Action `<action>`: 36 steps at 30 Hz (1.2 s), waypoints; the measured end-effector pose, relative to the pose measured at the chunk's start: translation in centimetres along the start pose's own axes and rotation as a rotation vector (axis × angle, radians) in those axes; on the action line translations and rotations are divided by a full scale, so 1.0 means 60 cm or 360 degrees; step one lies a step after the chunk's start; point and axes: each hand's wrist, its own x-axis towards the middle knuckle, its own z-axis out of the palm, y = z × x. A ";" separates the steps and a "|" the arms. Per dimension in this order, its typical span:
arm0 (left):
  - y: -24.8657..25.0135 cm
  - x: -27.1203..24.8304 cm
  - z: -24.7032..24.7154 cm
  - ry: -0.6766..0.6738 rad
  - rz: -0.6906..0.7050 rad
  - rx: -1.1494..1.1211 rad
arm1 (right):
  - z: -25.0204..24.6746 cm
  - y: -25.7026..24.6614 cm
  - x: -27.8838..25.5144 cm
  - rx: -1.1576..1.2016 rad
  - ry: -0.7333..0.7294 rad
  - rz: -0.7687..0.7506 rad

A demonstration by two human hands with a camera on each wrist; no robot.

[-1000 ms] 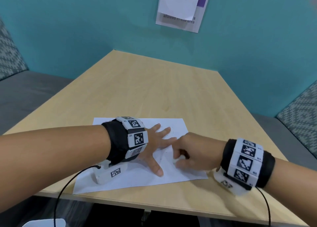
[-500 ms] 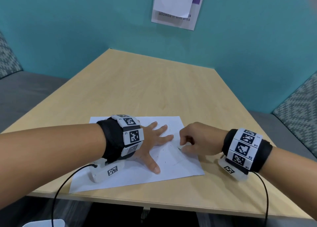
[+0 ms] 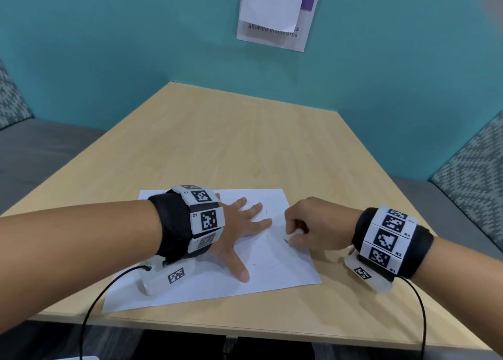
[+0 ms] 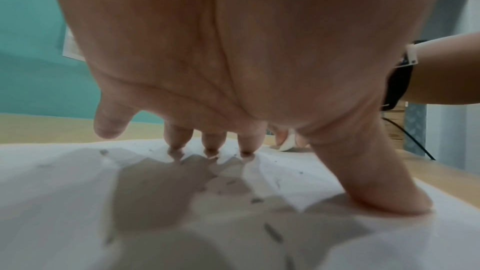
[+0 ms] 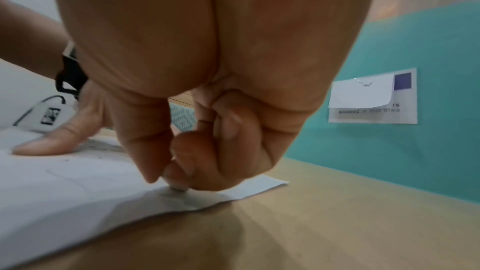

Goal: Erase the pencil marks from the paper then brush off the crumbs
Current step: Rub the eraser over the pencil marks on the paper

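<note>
The table (image 3: 245,142) is pale wood-grain laminate, smooth and matt. The sheet of paper (image 3: 285,272) is thin, white, matt, slightly rippled. The wall sign (image 3: 307,38) looks glossy plastic. Wrist straps (image 3: 171,223) are black cloth.

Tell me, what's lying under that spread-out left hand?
The white paper sheet, pressed flat by the left hand, with dark eraser crumbs scattered on it. Any pencil marks directly beneath the fingers are covered.

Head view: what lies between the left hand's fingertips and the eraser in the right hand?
Only bare paper with faint pencil marks and dark crumbs; the head view shows it.
</note>
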 end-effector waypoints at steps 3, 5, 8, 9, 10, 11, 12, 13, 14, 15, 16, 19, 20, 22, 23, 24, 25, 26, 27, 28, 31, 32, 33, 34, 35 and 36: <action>0.009 0.011 -0.014 -0.0004 0.0042 0.0080 | -0.002 0.003 0.004 0.0006 -0.0018 -0.0006; 0.018 0.023 -0.019 0.0000 0.0091 0.0029 | -0.002 0.001 0.004 0.0003 -0.0007 -0.0003; 0.029 0.027 -0.023 0.0020 0.0120 -0.0029 | 0.005 -0.021 -0.009 0.0026 -0.0029 -0.0074; 0.031 0.026 -0.024 0.0038 0.0137 -0.0027 | 0.012 -0.038 -0.017 0.0052 -0.0082 -0.0153; 0.033 0.023 -0.025 0.0053 0.0157 -0.0027 | 0.020 -0.057 -0.024 0.0070 -0.0133 -0.0242; 0.033 0.021 -0.025 0.0060 0.0173 -0.0024 | 0.026 -0.070 -0.029 0.0080 -0.0173 -0.0318; 0.034 0.021 -0.025 0.0063 0.0180 -0.0021 | 0.026 -0.073 -0.030 0.0066 -0.0176 -0.0340; 0.032 0.022 -0.025 0.0058 0.0171 -0.0018 | 0.019 -0.066 -0.024 0.0038 -0.0155 -0.0314; 0.032 0.023 -0.024 0.0043 0.0152 -0.0014 | 0.011 -0.054 -0.018 0.0025 -0.0125 -0.0237; 0.030 0.025 -0.023 0.0028 0.0134 -0.0018 | 0.004 -0.041 -0.014 0.0031 -0.0101 -0.0165; 0.029 0.025 -0.022 0.0021 0.0129 -0.0028 | 0.002 -0.036 -0.012 0.0043 -0.0088 -0.0126; 0.028 0.025 -0.017 0.0053 0.0160 -0.0064 | 0.019 -0.065 -0.025 0.0074 -0.0148 -0.0310; 0.027 0.026 -0.017 0.0066 0.0164 -0.0072 | 0.023 -0.071 -0.028 0.0091 -0.0182 -0.0344; 0.026 0.027 -0.018 0.0054 0.0164 -0.0063 | 0.014 -0.058 -0.021 0.0057 -0.0166 -0.0258; 0.025 0.028 -0.019 0.0045 0.0158 -0.0054 | 0.006 -0.044 -0.016 0.0058 -0.0121 -0.0174; 0.026 0.029 -0.019 0.0043 0.0153 -0.0050 | 0.001 -0.034 -0.013 0.0058 -0.0083 -0.0109; 0.026 0.029 -0.018 0.0047 0.0151 -0.0049 | 0.004 -0.032 -0.014 0.0060 -0.0067 -0.0096; 0.026 0.029 -0.017 0.0058 0.0150 -0.0048 | 0.008 -0.041 -0.018 0.0059 -0.0088 -0.0137; 0.025 0.029 -0.014 0.0068 0.0147 -0.0054 | 0.016 -0.056 -0.024 0.0058 -0.0134 -0.0215; 0.025 0.030 -0.013 0.0076 0.0147 -0.0059 | 0.022 -0.070 -0.033 0.0075 -0.0184 -0.0284; 0.024 0.030 -0.015 0.0068 0.0157 -0.0067 | 0.007 -0.047 -0.022 0.0027 -0.0143 -0.0187; 0.023 0.030 -0.016 0.0060 0.0151 -0.0072 | -0.005 -0.030 -0.015 0.0030 -0.0089 -0.0074; 0.023 0.030 -0.016 0.0054 0.0148 -0.0079 | -0.009 -0.015 -0.010 0.0033 -0.0053 -0.0006; 0.023 0.029 -0.017 0.0056 0.0150 -0.0083 | -0.008 -0.015 -0.008 0.0030 -0.0049 -0.0006; 0.022 0.027 -0.017 0.0060 0.0152 -0.0089 | -0.002 -0.025 -0.011 0.0023 -0.0081 -0.0062; 0.023 0.028 -0.016 0.0065 0.0156 -0.0096 | 0.008 -0.042 -0.018 0.0029 -0.0124 -0.0156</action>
